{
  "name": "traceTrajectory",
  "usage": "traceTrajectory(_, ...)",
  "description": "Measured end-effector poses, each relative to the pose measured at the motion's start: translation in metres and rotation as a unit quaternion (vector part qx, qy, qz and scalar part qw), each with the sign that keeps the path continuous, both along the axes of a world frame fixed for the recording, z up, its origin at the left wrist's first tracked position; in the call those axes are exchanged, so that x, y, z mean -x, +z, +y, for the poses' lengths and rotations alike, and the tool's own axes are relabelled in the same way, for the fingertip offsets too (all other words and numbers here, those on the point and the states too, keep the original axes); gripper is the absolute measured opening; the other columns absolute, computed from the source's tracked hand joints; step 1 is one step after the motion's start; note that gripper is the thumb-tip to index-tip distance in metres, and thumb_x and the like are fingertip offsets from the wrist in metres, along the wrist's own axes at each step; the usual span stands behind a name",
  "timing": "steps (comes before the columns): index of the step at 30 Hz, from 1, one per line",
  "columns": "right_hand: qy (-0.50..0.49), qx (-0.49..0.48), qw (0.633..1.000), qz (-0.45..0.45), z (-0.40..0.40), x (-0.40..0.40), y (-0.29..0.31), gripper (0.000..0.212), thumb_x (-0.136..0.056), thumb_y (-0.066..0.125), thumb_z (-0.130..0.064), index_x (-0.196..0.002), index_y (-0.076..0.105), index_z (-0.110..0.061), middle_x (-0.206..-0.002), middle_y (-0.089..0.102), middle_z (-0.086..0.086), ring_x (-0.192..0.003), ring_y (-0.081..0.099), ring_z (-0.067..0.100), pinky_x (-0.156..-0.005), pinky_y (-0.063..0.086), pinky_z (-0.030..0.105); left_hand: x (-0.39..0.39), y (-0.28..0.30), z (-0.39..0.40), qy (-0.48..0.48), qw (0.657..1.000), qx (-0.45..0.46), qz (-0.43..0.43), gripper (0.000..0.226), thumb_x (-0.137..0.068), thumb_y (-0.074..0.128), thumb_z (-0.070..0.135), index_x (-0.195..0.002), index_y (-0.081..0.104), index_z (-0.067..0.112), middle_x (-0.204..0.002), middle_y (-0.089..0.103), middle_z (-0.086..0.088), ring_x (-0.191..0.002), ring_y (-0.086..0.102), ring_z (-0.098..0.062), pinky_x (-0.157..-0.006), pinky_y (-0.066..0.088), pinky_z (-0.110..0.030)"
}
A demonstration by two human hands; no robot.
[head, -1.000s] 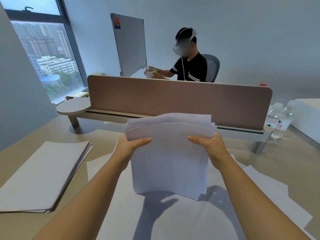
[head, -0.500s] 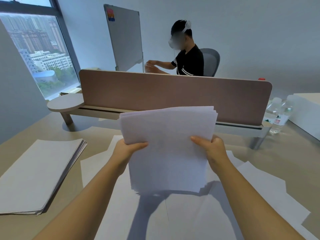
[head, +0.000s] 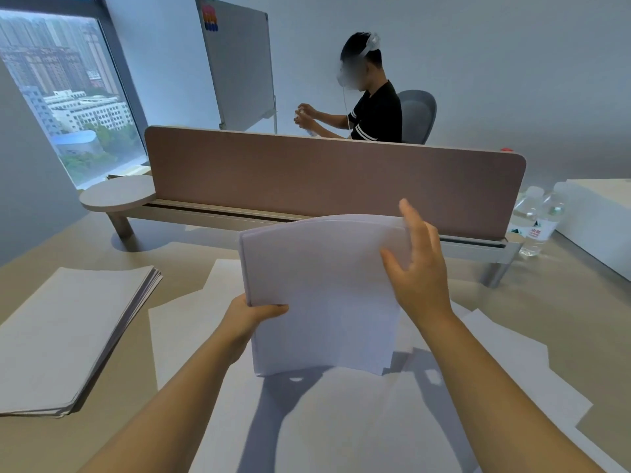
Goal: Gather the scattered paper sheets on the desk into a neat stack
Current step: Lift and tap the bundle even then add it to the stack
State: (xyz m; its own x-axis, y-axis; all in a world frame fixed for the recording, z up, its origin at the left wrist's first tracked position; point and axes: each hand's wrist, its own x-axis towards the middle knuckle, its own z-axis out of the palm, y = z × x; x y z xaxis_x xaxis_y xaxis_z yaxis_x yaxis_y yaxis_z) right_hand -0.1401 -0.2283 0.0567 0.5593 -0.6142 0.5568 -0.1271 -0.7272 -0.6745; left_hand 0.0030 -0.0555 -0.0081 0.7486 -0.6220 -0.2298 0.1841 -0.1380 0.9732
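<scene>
I hold a bundle of white paper sheets (head: 324, 295) upright over the desk (head: 563, 302), its bottom edge resting on the papers below. My left hand (head: 252, 319) grips the bundle's lower left edge, thumb in front. My right hand (head: 420, 278) lies against the upper right edge with its fingers spread and not closed on the paper. Loose white sheets (head: 341, 421) are spread flat under and around the bundle, overlapping at angles. A separate pile of sheets (head: 68, 329) sits at the left of the desk.
A brown divider panel (head: 324, 179) on a raised shelf runs across the back of the desk, with a round shelf end (head: 116, 192) at the left. Two water bottles (head: 539, 220) and a white box (head: 604, 213) stand at the right. A person (head: 375, 110) sits beyond the divider.
My right hand has let go of the bundle's side and moved up to its top right corner with fingers spread. The left hand has slid lower. The sheets' top edges look more even.
</scene>
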Motion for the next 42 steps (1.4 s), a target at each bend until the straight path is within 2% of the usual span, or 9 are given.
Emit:
traceTrajectory(3, -0.016, 0.024, 1.0, 0.003, -0.007, 0.002, -0.005, 0.041, -0.089, 0.056, -0.011, -0.129, 0.047, -0.012, -0.133, 0.046, 0.009, -0.105, 0.036, 0.005, -0.077, 0.027, -0.002, 0.001, 0.001, -0.001, 0.004, 1.0, -0.01, -0.005, 0.056, -0.053, 0.067, 0.02, -0.107, 0.056, 0.014, -0.11, 0.061, -0.013, -0.105, 0.056, -0.034, -0.094, 0.047, -0.049)
traceTrajectory(8, -0.013, 0.021, 0.999, -0.044, -0.008, 0.002, -0.009, 0.039, -0.085, 0.062, -0.012, -0.121, 0.051, -0.003, -0.127, 0.052, 0.017, -0.104, 0.042, 0.011, -0.081, 0.032, 0.004, -0.003, -0.001, -0.003, -0.001, 1.0, -0.007, 0.001, 0.035, -0.074, 0.071, 0.006, -0.106, 0.058, 0.012, -0.108, 0.063, -0.012, -0.102, 0.057, -0.034, -0.089, 0.048, -0.045)
traceTrajectory(14, -0.017, 0.051, 0.997, -0.06, -0.015, -0.003, -0.01, 0.035, -0.08, 0.059, -0.015, -0.111, 0.057, 0.002, -0.118, 0.057, 0.023, -0.1, 0.045, 0.015, -0.081, 0.039, 0.015, -0.008, -0.005, -0.006, 0.007, 1.0, -0.002, 0.003, 0.041, -0.057, 0.071, 0.017, -0.097, 0.059, 0.018, -0.095, 0.064, -0.002, -0.09, 0.059, -0.024, -0.079, 0.049, -0.038)
traceTrajectory(17, -0.032, 0.022, 0.997, -0.068, -0.019, -0.004, -0.011, 0.028, -0.081, 0.064, -0.013, -0.1, 0.055, 0.005, -0.109, 0.058, 0.022, -0.091, 0.046, 0.015, -0.074, 0.035, 0.003, -0.011, -0.008, -0.008, 0.001, 1.0, -0.007, -0.006, 0.021, -0.079, 0.067, 0.005, -0.095, 0.06, 0.017, -0.096, 0.064, -0.003, -0.089, 0.058, -0.025, -0.07, 0.05, -0.032)
traceTrajectory(23, 0.0, -0.133, 0.987, -0.095, -0.022, -0.009, -0.011, 0.06, -0.074, 0.074, -0.01, -0.125, 0.043, -0.008, -0.106, 0.053, -0.005, -0.089, 0.051, 0.004, -0.077, 0.039, -0.006, -0.018, -0.015, -0.012, 0.026, 0.999, -0.018, -0.011, 0.018, -0.085, 0.06, 0.005, -0.102, 0.059, 0.011, -0.097, 0.063, -0.005, -0.098, 0.055, -0.031, -0.083, 0.047, -0.042)
traceTrajectory(27, 0.079, -0.393, 0.916, -0.035, -0.038, -0.012, -0.037, 0.032, -0.076, 0.069, -0.002, -0.104, 0.058, -0.012, -0.097, 0.063, 0.004, -0.094, 0.062, 0.024, -0.093, 0.051, 0.039, -0.02, -0.025, -0.014, 0.024, 1.0, -0.015, -0.011, 0.019, -0.071, 0.071, 0.013, -0.086, 0.062, 0.019, -0.092, 0.063, -0.003, -0.096, 0.055, -0.03, -0.084, 0.047, -0.041)
traceTrajectory(29, 0.064, -0.444, 0.894, 0.021, -0.039, -0.013, -0.06, 0.024, -0.077, 0.068, -0.002, -0.098, 0.062, -0.012, -0.098, 0.064, 0.008, -0.103, 0.06, 0.033, -0.096, 0.047, 0.045, -0.02, -0.03, -0.018, 0.024, 1.0, -0.013, -0.014, 0.019, -0.07, 0.072, 0.016, -0.085, 0.062, 0.021, -0.092, 0.064, -0.003, -0.096, 0.056, -0.03, -0.08, 0.05, -0.039)
traceTrajectory(36, 0.05, -0.456, 0.888, -0.04, -0.034, -0.03, -0.055, 0.03, -0.079, 0.068, -0.014, -0.108, 0.059, -0.011, -0.101, 0.063, 0.006, -0.091, 0.062, 0.024, -0.085, 0.052, 0.036, -0.018, -0.026, -0.031, 0.099, 0.994, 0.048, -0.014, 0.015, -0.085, 0.06, 0.01, -0.101, 0.059, 0.009, -0.091, 0.064, -0.004, -0.088, 0.059, -0.026, -0.079, 0.051, -0.038)
traceTrajectory(42, 0.05, -0.481, 0.876, 0.002, -0.031, -0.008, -0.072, 0.018, -0.079, 0.067, -0.008, -0.094, 0.059, -0.015, -0.098, 0.062, 0.005, -0.095, 0.059, 0.028, -0.087, 0.047, 0.038, -0.011, -0.04, -0.018, 0.033, 0.999, 0.041, 0.011, 0.033, -0.063, 0.073, 0.02, -0.093, 0.06, 0.023, -0.098, 0.065, 0.002, -0.093, 0.06, -0.024, -0.078, 0.053, -0.034)
